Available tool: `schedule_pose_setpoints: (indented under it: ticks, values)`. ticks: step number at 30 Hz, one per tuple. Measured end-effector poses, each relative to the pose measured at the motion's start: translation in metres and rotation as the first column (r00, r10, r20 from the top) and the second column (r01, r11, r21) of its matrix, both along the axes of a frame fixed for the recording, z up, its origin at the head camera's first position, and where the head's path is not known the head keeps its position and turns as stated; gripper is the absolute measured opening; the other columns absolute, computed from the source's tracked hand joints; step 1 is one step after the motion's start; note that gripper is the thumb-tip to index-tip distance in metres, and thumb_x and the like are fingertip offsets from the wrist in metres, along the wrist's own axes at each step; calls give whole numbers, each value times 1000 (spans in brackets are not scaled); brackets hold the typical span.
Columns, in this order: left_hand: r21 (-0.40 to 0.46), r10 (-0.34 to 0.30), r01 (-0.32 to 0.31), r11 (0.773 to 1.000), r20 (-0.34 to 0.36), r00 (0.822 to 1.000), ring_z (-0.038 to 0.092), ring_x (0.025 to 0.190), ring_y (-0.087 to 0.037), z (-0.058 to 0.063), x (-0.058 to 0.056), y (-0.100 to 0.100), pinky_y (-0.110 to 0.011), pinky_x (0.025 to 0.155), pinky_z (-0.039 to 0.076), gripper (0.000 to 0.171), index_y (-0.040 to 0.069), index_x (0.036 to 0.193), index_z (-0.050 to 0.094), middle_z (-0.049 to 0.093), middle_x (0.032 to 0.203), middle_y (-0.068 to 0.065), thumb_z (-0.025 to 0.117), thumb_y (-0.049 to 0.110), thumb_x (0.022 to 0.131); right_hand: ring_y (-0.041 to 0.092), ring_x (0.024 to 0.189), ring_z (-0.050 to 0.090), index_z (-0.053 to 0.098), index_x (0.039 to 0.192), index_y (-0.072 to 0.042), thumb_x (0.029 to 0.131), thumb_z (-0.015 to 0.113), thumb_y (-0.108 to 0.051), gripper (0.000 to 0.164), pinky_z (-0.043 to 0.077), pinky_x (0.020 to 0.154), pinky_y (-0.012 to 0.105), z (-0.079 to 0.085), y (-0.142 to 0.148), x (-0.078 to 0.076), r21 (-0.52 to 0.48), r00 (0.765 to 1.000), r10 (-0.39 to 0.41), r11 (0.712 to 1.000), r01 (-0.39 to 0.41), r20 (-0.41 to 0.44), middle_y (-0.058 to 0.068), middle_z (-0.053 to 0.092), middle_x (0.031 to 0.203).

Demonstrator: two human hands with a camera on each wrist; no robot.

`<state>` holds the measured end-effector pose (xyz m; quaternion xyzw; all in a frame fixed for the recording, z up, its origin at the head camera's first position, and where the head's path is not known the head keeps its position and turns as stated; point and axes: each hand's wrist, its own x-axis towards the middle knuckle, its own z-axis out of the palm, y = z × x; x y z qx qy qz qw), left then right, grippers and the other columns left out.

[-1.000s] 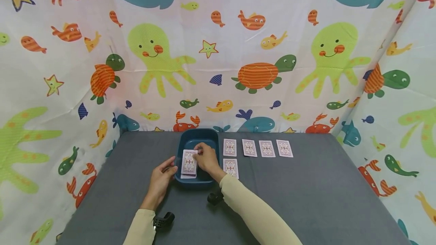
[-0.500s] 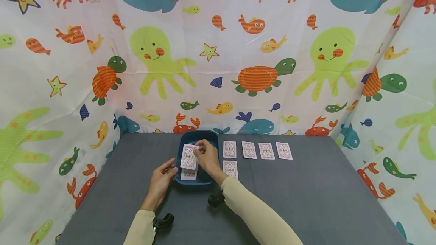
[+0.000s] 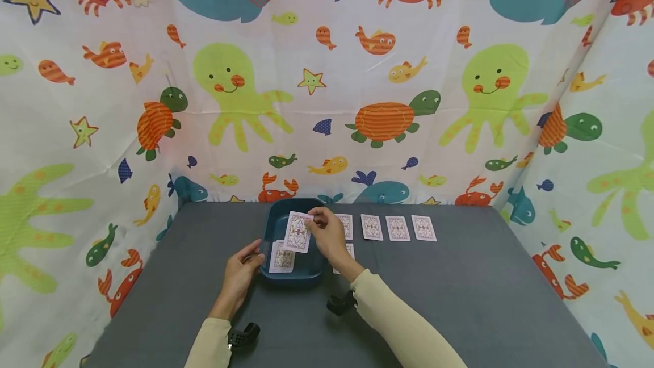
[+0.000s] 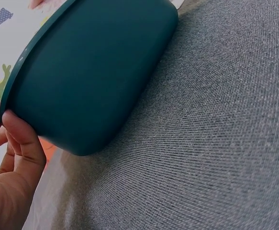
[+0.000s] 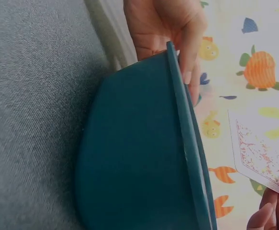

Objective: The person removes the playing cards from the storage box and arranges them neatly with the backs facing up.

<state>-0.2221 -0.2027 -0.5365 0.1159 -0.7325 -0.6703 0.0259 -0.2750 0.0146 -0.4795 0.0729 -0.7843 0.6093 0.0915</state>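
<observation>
A dark teal plastic bin [image 3: 306, 277] stands on the grey cloth. My left hand [image 3: 240, 271] pinches its left rim, thumb against the outer wall [image 4: 91, 81] and fingers over the edge in the left wrist view. Above the bin, my right hand [image 3: 331, 238] holds a playing card [image 3: 297, 233] by its upper right corner, its patterned back upward. The right wrist view has this card [image 5: 255, 152] tilted and lifted beyond the rim, pinched between thumb and fingers. More playing cards [image 3: 281, 262] lie back up in the bin's front left, partly covered by the held one.
To the bin's right, several cards [image 3: 398, 229] lie back up in a row on the grey cloth [image 3: 434, 294]. A nearer card [image 3: 350, 250] is mostly hidden behind my right hand. A curtain [image 3: 327, 112] with sea animals hangs behind the table.
My right hand has lifted the card off the others in the bin and carried it to the right, uncovering the cards beneath. The left hand stays on the rim.
</observation>
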Motion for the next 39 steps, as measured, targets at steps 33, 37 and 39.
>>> schedule_pose_setpoints:
  ticks: [33,37,39]
  values:
    - [11,-9,9,1000,17,1000,55,98,-13,-3,-1,-2,-22,74,49,45,12,141,54,52,129,-14,59,10,96,7,67,52,68,106,-5,88,71,-6,19,40,61,21,-21,104,29,-82,993,-61,994,69,99,3,63,78]
    - [19,-5,5,1000,20,1000,55,97,-12,-3,-2,-2,-22,74,48,45,13,140,54,52,129,-13,60,9,96,6,68,54,67,107,-1,88,71,-5,21,43,62,20,-26,118,31,-70,992,-71,995,78,101,5,64,77]
    - [23,-4,3,1000,20,1000,55,97,-11,-3,-1,-2,-21,74,48,45,13,140,55,51,128,-13,60,9,95,6,68,55,66,110,1,88,71,-5,23,43,63,20,-29,125,30,-59,992,-75,995,82,103,7,64,78]
